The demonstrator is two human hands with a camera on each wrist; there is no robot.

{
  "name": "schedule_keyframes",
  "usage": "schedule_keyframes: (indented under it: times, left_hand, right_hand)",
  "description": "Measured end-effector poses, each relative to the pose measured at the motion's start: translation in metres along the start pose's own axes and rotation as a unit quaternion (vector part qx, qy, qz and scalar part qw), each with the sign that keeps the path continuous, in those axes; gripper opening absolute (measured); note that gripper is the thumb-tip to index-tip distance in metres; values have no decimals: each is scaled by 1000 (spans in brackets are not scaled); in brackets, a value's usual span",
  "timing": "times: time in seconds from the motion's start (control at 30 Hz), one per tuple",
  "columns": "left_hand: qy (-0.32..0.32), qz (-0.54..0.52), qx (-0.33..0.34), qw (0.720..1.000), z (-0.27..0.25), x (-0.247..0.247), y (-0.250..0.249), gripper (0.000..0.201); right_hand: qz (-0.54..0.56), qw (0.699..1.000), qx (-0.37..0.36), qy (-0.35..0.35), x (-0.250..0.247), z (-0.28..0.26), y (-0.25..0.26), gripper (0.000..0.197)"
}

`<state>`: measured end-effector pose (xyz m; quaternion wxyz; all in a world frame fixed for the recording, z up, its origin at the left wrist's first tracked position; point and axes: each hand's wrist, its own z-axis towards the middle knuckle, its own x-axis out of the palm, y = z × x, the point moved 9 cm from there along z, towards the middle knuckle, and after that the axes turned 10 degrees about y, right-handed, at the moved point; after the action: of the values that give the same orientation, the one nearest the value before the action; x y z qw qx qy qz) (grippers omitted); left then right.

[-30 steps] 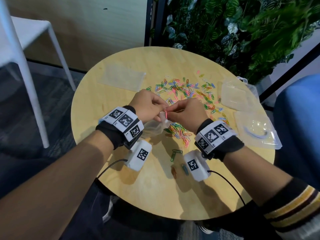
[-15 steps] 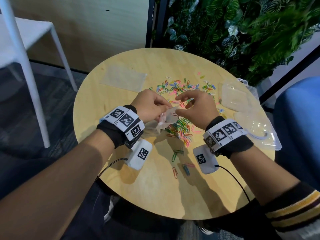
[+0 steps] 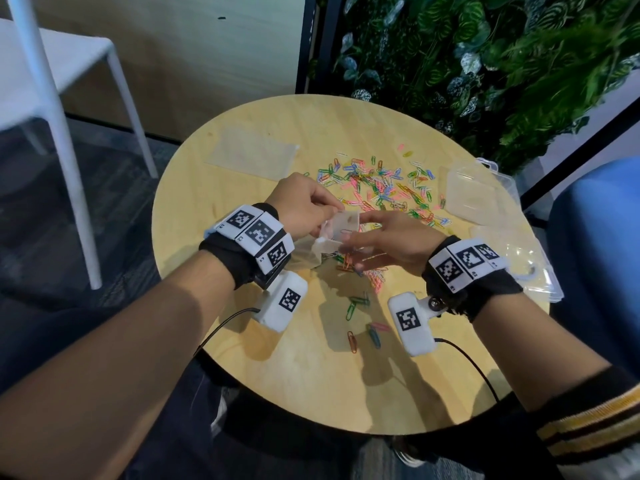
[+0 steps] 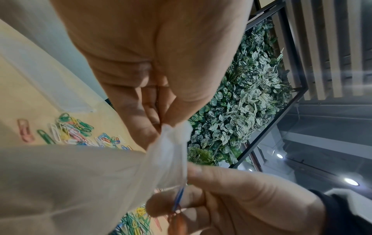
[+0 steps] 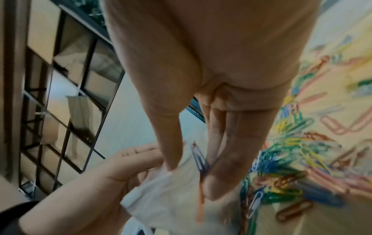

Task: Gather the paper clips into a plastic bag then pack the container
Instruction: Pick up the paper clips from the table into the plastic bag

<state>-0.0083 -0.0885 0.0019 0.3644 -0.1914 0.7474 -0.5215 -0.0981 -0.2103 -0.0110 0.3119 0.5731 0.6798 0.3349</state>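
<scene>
Above the round worktop (image 3: 277, 375), the left hand (image 3: 304, 209) is pinching the mouth of the plastic bag (image 3: 332, 237), while the right hand (image 3: 391, 244) is pinching a blue paper clip (image 5: 199, 157) at the bag's opening, with the loose paper clips (image 3: 381, 188) lying scattered just behind and the clear container (image 3: 478, 195) resting near the right edge.

Round table (image 3: 311, 393) under scattered paper clips (image 3: 377, 183)

Left hand (image 3: 304, 207) pinched shut; right hand (image 3: 388, 242) fingers (image 5: 219, 160) extended, nearly touching.
</scene>
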Motion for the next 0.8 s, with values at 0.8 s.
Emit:
schedule_keyframes:
  times: [0.8]
  left_hand:
    - [-67, -83, -2, 994, -34, -77, 22, 31]
  right_hand:
    - [-130, 953, -250, -110, 4, 7, 97, 17]
